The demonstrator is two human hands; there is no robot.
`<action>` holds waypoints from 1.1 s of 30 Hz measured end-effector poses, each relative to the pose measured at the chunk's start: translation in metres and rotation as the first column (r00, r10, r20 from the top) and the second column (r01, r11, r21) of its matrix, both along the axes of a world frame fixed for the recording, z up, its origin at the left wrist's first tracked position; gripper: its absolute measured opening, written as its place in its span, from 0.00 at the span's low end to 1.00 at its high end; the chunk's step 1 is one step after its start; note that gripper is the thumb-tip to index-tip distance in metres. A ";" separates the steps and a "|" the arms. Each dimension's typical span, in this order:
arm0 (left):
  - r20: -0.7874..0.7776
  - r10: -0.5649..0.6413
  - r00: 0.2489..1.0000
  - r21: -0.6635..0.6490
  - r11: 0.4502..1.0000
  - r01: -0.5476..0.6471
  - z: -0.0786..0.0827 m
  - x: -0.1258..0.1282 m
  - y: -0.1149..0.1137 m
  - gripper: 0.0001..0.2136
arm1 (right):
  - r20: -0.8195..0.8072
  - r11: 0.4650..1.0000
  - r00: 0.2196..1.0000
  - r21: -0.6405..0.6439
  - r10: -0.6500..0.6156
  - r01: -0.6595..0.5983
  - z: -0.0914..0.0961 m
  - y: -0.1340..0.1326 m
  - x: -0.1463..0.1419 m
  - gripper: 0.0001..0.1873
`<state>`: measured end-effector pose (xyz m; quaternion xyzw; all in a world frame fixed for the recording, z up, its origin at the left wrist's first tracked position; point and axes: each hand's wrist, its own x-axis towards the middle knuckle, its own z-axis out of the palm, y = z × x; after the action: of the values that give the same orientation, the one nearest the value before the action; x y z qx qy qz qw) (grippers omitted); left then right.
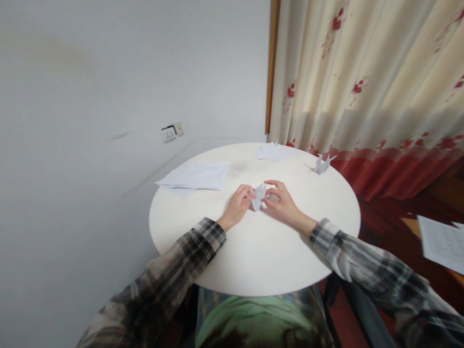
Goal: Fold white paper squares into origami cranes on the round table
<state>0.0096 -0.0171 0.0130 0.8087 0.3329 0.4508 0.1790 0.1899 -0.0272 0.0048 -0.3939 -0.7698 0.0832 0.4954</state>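
White folded paper (258, 197) held between two hands above a round white worktop (253, 261), read as a dial with twelve at the far edge. The folded paper lies just toward twelve from the centre. Left hand (236, 207): the grip, thumb and fingers, is clamped on the paper's nine o'clock side. Right hand (285, 204): the grip is closed on the three o'clock side, its fingers curved. Between ten and eleven o'clock lies a stack of white paper (199, 174); between twelve and one, further loose sheets (270, 152). Near the rim, between one and two, stands a finished folded figure (322, 165) (bird-like, with pointed tips). Beyond it hangs a flowered curtain (362, 92). Both forearms wear plaid sleeves (195, 244).
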 end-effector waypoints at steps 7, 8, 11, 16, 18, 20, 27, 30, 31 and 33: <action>0.138 0.047 0.989 -0.152 0.988 -0.025 -0.005 0.003 0.004 0.08 | -0.028 0.997 0.997 0.028 -0.065 0.066 0.002 0.000 0.002 0.01; 0.149 0.050 0.988 -0.174 0.984 -0.024 -0.006 0.004 0.004 0.08 | -0.029 0.997 0.997 0.028 -0.066 0.067 0.002 -0.001 0.002 0.01; 0.125 0.035 0.991 -0.165 0.986 -0.014 -0.007 0.004 0.005 0.06 | -0.028 0.998 0.998 0.014 -0.065 0.065 0.003 -0.001 0.001 0.02; 0.026 0.050 0.998 -0.142 0.989 -0.046 -0.005 0.003 0.007 0.04 | -0.007 0.997 0.998 -0.010 -0.070 0.070 0.002 0.000 0.001 0.03; 0.020 0.071 0.997 -0.178 0.982 -0.066 -0.005 0.002 0.007 0.04 | 0.007 0.998 0.998 -0.013 -0.069 0.069 0.001 0.002 0.002 0.03; 0.022 0.085 0.996 -0.200 0.977 -0.079 -0.005 0.003 0.007 0.04 | 0.019 0.998 0.998 -0.015 -0.066 0.067 0.000 0.004 0.003 0.03; 0.013 0.104 0.994 -0.190 0.977 -0.100 -0.006 0.003 0.008 0.05 | 0.060 0.997 0.995 -0.008 -0.077 0.078 -0.003 0.007 0.003 0.03; -0.003 0.125 0.992 -0.170 0.978 -0.124 -0.007 0.003 0.010 0.05 | 0.075 0.996 0.993 -0.007 -0.089 0.090 -0.002 0.007 0.003 0.03; -0.009 0.129 0.992 -0.161 0.979 -0.129 -0.007 0.003 0.010 0.05 | 0.079 0.995 0.992 -0.007 -0.094 0.095 -0.002 0.006 0.003 0.03; -0.019 0.136 0.991 -0.145 0.980 -0.137 -0.008 0.002 0.011 0.06 | 0.085 0.995 0.991 -0.005 -0.103 0.104 -0.001 0.006 0.003 0.03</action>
<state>0.0121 -0.0060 0.0051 0.7707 0.4204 0.4326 0.2051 0.1927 -0.0209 0.0037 -0.4386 -0.7682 0.0443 0.4643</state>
